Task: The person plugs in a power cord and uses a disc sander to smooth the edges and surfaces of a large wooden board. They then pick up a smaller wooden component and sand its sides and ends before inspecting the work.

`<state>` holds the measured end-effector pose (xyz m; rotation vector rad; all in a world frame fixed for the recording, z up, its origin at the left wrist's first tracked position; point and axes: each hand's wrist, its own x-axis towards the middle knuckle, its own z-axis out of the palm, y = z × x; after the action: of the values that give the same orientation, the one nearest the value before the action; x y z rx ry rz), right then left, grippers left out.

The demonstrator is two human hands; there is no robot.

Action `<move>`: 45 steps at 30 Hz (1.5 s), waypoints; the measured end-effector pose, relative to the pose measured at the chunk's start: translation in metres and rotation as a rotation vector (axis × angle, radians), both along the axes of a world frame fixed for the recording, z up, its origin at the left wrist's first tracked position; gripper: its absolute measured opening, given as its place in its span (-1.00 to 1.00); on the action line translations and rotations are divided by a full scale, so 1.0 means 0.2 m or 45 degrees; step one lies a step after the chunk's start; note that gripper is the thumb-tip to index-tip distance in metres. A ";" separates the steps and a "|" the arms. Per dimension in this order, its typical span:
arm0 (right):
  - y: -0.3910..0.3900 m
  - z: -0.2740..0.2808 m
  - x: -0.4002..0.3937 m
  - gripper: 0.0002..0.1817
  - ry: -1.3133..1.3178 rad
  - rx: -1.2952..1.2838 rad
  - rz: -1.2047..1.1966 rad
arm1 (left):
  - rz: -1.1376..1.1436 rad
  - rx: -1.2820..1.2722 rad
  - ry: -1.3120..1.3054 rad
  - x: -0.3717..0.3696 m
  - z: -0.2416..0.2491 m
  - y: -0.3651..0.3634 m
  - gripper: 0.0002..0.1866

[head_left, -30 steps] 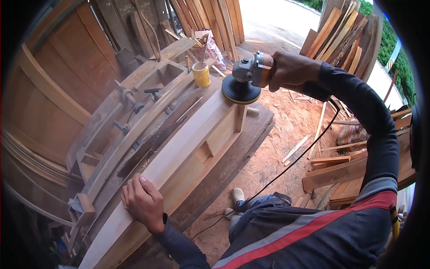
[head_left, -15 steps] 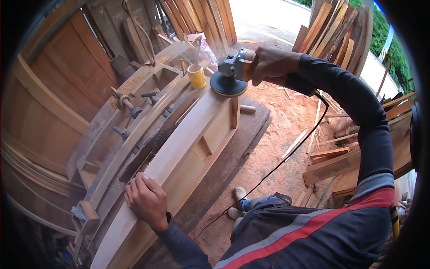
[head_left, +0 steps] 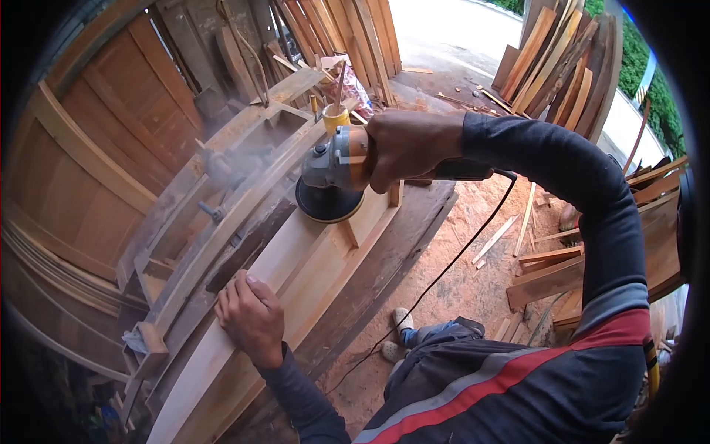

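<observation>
My right hand (head_left: 414, 146) grips an orange and grey angle grinder (head_left: 339, 159). Its round black sanding disc (head_left: 325, 203) lies on the top edge board of a long pale wooden frame (head_left: 285, 255), roughly midway along the visible length. My left hand (head_left: 253, 317) holds that same board nearer to me, fingers curled over its far edge and thumb on top. The grinder's black cord (head_left: 451, 277) hangs from the rear of the tool down toward the floor. Pale dust hangs in the air left of the disc.
The frame rests on a dark workbench (head_left: 403, 255). Beyond it are a second wooden frame with clamps (head_left: 211, 211) and a yellow container (head_left: 336, 117). Panels (head_left: 126, 111) lean at left, planks (head_left: 555, 59) at back right. Offcuts (head_left: 547, 266) and sawdust cover the floor.
The grinder in my right hand has moved along the board toward me, from its far end to about the middle. Dust has thickened to the left. My left hand keeps its place on the board.
</observation>
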<state>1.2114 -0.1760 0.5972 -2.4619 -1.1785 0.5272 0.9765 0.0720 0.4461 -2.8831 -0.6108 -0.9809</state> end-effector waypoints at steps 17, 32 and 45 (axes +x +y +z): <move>-0.42 -0.03 0.60 -0.65 0.037 0.112 -0.501 | -0.011 0.007 0.005 0.00 0.01 0.00 -0.73; 0.10 -0.01 -0.04 -0.59 0.059 0.039 -0.029 | -0.018 0.053 -0.031 -0.01 0.01 -0.01 -0.74; -0.38 -0.03 0.52 -0.67 -0.136 0.077 0.002 | -0.049 0.002 0.026 -0.02 0.01 0.01 -0.68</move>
<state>1.3161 -0.2511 0.5906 -2.4643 -1.2184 0.3589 0.9716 0.0749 0.4489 -2.9104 -0.5546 -0.9546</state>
